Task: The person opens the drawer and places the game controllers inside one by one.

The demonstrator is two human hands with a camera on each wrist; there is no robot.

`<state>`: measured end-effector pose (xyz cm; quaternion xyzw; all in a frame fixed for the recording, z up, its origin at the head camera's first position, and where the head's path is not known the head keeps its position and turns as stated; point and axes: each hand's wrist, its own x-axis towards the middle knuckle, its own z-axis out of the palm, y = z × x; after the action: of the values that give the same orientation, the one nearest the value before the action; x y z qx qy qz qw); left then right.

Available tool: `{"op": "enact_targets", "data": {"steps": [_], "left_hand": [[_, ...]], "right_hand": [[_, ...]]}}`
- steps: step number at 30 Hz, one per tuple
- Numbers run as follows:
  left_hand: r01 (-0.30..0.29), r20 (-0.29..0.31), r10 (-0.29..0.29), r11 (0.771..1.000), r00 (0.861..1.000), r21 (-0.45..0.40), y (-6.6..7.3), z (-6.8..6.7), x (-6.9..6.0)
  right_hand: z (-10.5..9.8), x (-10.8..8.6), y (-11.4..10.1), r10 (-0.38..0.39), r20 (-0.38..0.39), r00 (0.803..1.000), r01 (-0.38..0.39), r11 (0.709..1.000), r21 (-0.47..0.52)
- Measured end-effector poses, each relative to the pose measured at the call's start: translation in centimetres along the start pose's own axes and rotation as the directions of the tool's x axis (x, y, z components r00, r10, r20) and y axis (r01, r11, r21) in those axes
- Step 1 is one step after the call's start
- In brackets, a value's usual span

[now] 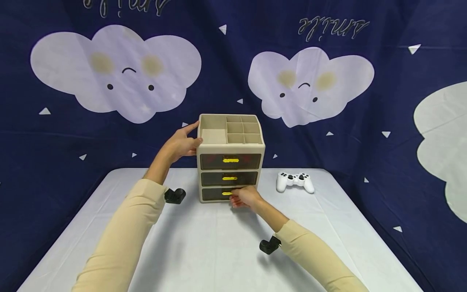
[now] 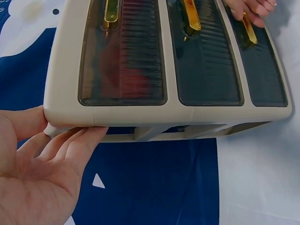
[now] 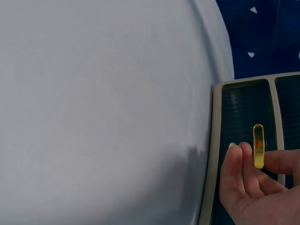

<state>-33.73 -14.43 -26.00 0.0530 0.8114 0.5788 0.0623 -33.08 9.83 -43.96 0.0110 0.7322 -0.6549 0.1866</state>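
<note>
Cream sleeves (image 1: pixel 120 239) enter from the table's near edge, a black wrist device (image 1: pixel 175 196) at each cuff. Right forearm angles in low from the near right corner; right hand (image 1: pixel 246 197) pinches the gold handle (image 3: pixel 258 147) of the bottom drawer (image 1: pixel 211 195), thumb side one way, fingertips the other. Left arm reaches farther and higher; left hand (image 1: pixel 182 144) unclenched, fingers extended along the organizer's left side wall, thumb bearing on its upper front edge.

Desktop drawer organizer (image 1: pixel 230 171) upright on the white table (image 1: pixel 215 251), near middle of far edge. Cream plastic body, rounded corners, three stacked drawers, smoky translucent fronts, gold handles. Reddish patches show through top drawer (image 2: pixel 108 70). Top tray (image 1: pixel 213 136): one large compartment at left, six small ones at right. All drawers look closed.

White gamepad (image 1: pixel 294 181) with black sticks and buttons, right of organizer, near table's far right corner; no brand legible.

Behind: navy curtain (image 1: pixel 219 73), pale cloud faces upside down, small white triangles. Script "smile" readable above right cloud (image 1: pixel 310 77); similar lettering above left cloud (image 1: pixel 116 81), cropped by top of view.
</note>
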Motion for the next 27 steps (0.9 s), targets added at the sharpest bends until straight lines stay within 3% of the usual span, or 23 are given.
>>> {"op": "enact_targets", "data": {"steps": [17,27], "left_hand": [[-0.004,-0.010,0.004,1.000,1.000,0.013,0.1,0.0,0.0],[0.010,-0.001,-0.010,1.000,1.000,0.000,0.1,0.0,0.1]], "right_hand": [[0.1,-1.3,-0.2,0.006,-0.018,1.000,-0.007,0.998,-0.056],[-0.1,-3.1,0.4,-0.025,0.014,1.000,0.027,0.985,-0.173]]}}
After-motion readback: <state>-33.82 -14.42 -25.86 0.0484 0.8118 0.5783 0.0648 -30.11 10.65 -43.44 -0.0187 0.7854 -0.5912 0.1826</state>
